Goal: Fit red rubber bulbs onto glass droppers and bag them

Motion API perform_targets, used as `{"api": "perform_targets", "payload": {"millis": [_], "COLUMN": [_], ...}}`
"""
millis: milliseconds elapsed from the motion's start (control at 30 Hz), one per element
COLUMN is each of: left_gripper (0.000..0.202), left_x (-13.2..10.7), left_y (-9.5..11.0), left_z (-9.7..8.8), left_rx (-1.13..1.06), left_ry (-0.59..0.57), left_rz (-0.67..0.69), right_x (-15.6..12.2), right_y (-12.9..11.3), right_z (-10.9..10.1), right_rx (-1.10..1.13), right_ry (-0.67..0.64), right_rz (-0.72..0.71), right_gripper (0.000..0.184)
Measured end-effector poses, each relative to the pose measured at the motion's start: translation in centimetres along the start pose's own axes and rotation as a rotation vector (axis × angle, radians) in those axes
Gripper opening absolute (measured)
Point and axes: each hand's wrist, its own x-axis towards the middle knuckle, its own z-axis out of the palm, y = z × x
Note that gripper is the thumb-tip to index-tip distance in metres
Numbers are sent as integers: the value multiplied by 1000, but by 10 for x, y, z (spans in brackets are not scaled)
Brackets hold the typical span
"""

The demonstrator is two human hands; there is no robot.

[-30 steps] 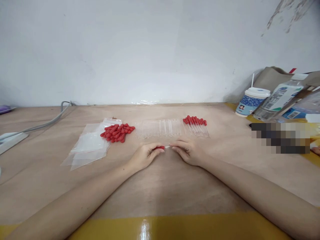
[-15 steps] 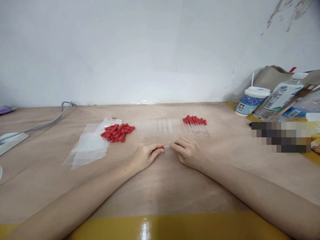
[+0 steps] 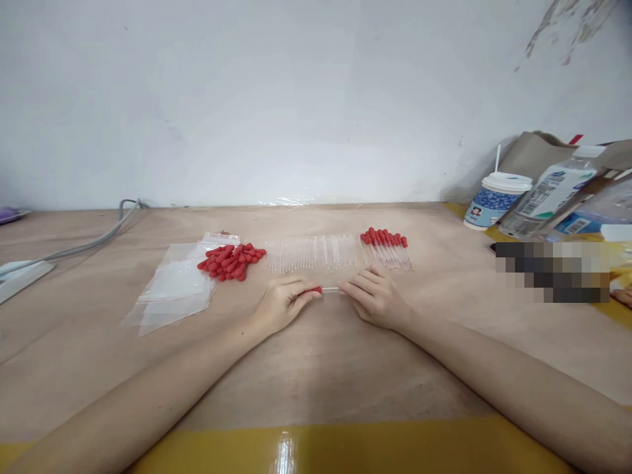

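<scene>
My left hand (image 3: 284,304) pinches a red rubber dropper bulb (image 3: 317,289) between thumb and fingers. A clear glass dropper tube (image 3: 330,289) runs from the bulb's open end to my right hand (image 3: 378,299), whose fingertips are closed on its far end. Just beyond the hands lies a row of clear tubes (image 3: 313,253), side by side. To the left of that row is a pile of loose red bulbs (image 3: 230,261). Droppers with red bulbs on their tubes (image 3: 385,247) lie together to the right of it.
Clear plastic zip bags (image 3: 172,283) lie under and left of the bulb pile. A grey cable (image 3: 93,243) crosses the far left. At the right stand a paper cup (image 3: 496,203) with a straw and a plastic bottle (image 3: 553,191). A pixelated patch hides something below them.
My hands have moved slightly apart, and more of the tube shows between them. The right fingers have drawn closer together around the tube's end.
</scene>
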Motion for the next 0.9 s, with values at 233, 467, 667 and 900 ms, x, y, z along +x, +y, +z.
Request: {"api": "perform_targets", "payload": {"millis": [233,467,667,900], "left_gripper": [11,15,15,15], "left_x": [-3,-6,-7,-7], "left_y": [3,1,-1,-2], "left_z": [3,4,5,6], "left_rx": [-51,-33,-15,33], "left_ry": [-15,-33,-61,-82], "left_rz": [-11,49,102,142], "right_x": [1,7,12,22], "right_y": [-5,-10,-16,-19], "right_z": [3,3,2,-6], "right_rx": [72,163,281,484], "right_ry": [-16,-78,-161,-332], "right_rz": [-15,8,132,361], "right_gripper": [19,23,25,27]}}
